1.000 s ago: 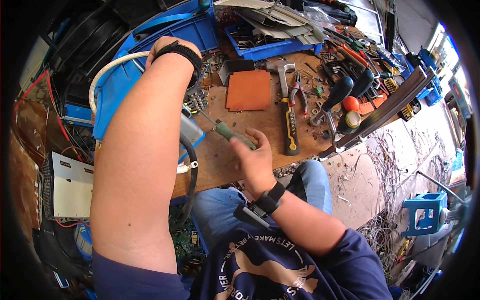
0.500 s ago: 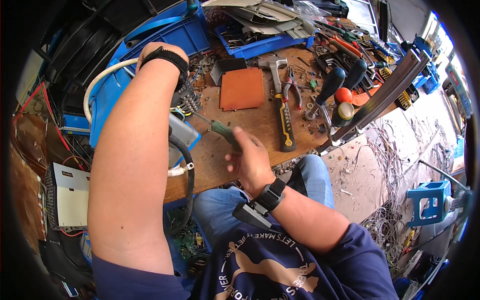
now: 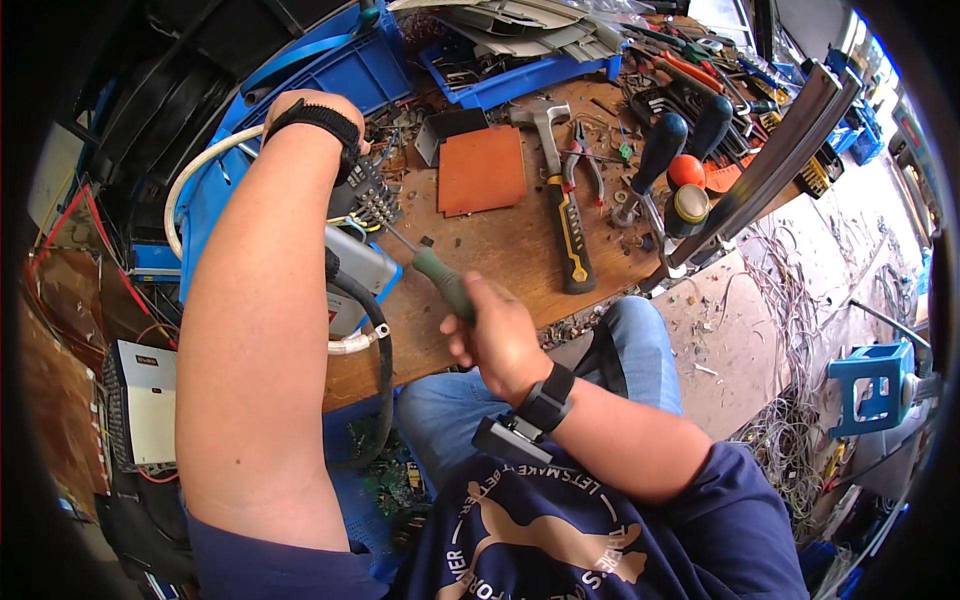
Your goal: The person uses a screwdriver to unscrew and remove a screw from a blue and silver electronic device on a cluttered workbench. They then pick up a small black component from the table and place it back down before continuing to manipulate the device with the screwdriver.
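Note:
My right hand (image 3: 505, 335) is closed round the green handle of a screwdriver (image 3: 445, 282). Its shaft points up and left, and the tip meets or comes close to a dark grey terminal block (image 3: 375, 200) with rows of holes; exact contact is too small to tell. Coloured wires show beside this block, above a blue-and-grey metal casing (image 3: 365, 265). My left hand (image 3: 315, 108) is bent over at the far side of the block, with a black strap on the wrist. The strap and wrist hide most of its fingers, so its hold cannot be made out.
An orange-brown plate (image 3: 482, 170) lies mid-bench, left of a claw hammer (image 3: 565, 215) and pliers (image 3: 580, 170). Blue-handled tools (image 3: 660, 150) and many hand tools crowd the right. A blue tray (image 3: 520, 82) sits behind. A thick black cable (image 3: 385, 370) hangs over the front edge.
My right hand has shifted slightly down with the screwdriver, and more of the green handle shows now. My left hand stays by the terminal block. The whole view has moved a little.

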A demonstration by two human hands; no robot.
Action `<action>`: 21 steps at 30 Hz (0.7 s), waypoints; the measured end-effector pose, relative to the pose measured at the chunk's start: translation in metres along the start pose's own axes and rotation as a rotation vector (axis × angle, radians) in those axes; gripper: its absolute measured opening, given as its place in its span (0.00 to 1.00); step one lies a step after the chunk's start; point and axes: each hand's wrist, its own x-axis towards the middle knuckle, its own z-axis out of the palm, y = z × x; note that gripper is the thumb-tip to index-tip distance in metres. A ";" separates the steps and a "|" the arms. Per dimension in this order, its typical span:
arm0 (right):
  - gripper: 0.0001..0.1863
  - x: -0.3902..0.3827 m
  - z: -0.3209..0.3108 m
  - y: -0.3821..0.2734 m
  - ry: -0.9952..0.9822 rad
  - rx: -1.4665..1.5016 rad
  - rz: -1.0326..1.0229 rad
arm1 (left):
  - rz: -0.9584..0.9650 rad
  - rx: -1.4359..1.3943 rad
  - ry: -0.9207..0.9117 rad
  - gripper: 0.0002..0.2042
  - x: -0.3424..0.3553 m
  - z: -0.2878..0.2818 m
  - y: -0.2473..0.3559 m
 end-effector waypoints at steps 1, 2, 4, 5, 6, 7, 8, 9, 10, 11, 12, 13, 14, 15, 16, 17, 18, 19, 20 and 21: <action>0.20 0.000 0.005 0.005 0.032 -0.109 -0.102 | -0.029 -0.060 -0.012 0.25 0.002 0.001 -0.001; 0.19 -0.001 0.008 0.007 0.052 -0.066 -0.105 | -0.043 -0.066 -0.016 0.25 0.003 0.003 -0.002; 0.17 -0.003 0.015 0.006 0.095 0.020 -0.117 | -0.068 -0.079 -0.020 0.26 0.003 0.003 -0.002; 0.17 -0.004 0.016 0.006 0.118 0.063 -0.123 | -0.063 -0.056 -0.018 0.26 0.003 0.002 -0.001; 0.17 0.002 0.010 0.003 0.082 0.174 0.018 | -0.058 -0.036 -0.018 0.26 0.000 0.001 -0.001; 0.16 0.003 0.003 0.002 0.039 0.205 0.109 | -0.053 -0.016 -0.017 0.26 -0.002 0.000 0.000; 0.16 0.002 -0.003 0.000 -0.003 0.237 0.201 | -0.025 0.024 0.000 0.27 0.000 0.001 0.000; 0.16 0.001 -0.006 -0.001 -0.048 0.267 0.291 | 0.001 0.063 0.018 0.28 0.000 0.002 -0.002; 0.18 0.004 -0.008 0.002 -0.049 0.210 0.247 | 0.028 0.102 0.036 0.29 0.001 0.003 -0.003; 0.21 0.010 -0.008 0.015 0.019 -0.010 -0.061 | 0.026 0.108 0.035 0.29 0.001 0.003 -0.004; 0.25 0.020 -0.005 0.033 0.091 -0.227 -0.371 | 0.029 0.115 0.037 0.29 -0.003 0.000 -0.002; 0.28 0.021 0.003 0.036 0.164 -0.448 -0.678 | 0.031 0.121 0.038 0.29 -0.004 -0.001 -0.001; 0.29 0.020 0.002 0.036 0.144 -0.365 -0.609 | 0.037 0.126 0.040 0.29 -0.003 -0.001 0.000; 0.30 0.015 0.006 0.030 0.129 -0.282 -0.540 | 0.041 0.129 0.041 0.29 -0.002 0.001 0.000; 0.29 0.005 0.010 0.016 0.064 -0.116 -0.271 | 0.040 0.132 0.037 0.29 -0.001 0.003 -0.002; 0.29 -0.002 0.013 0.003 0.000 0.048 -0.001 | 0.034 0.131 0.032 0.29 -0.001 0.005 -0.003; 0.20 -0.007 0.011 -0.010 -0.044 0.215 0.197 | 0.034 0.130 0.033 0.29 -0.003 0.003 -0.002; 0.20 -0.006 0.010 -0.008 -0.045 0.192 0.196 | 0.034 0.129 0.033 0.29 -0.004 0.001 -0.001; 0.19 -0.004 0.007 -0.002 -0.047 0.169 0.196 | 0.041 0.130 0.044 0.29 -0.004 0.001 -0.001; 0.19 -0.002 0.004 0.003 -0.051 0.145 0.195 | 0.046 0.130 0.055 0.29 -0.005 0.000 -0.002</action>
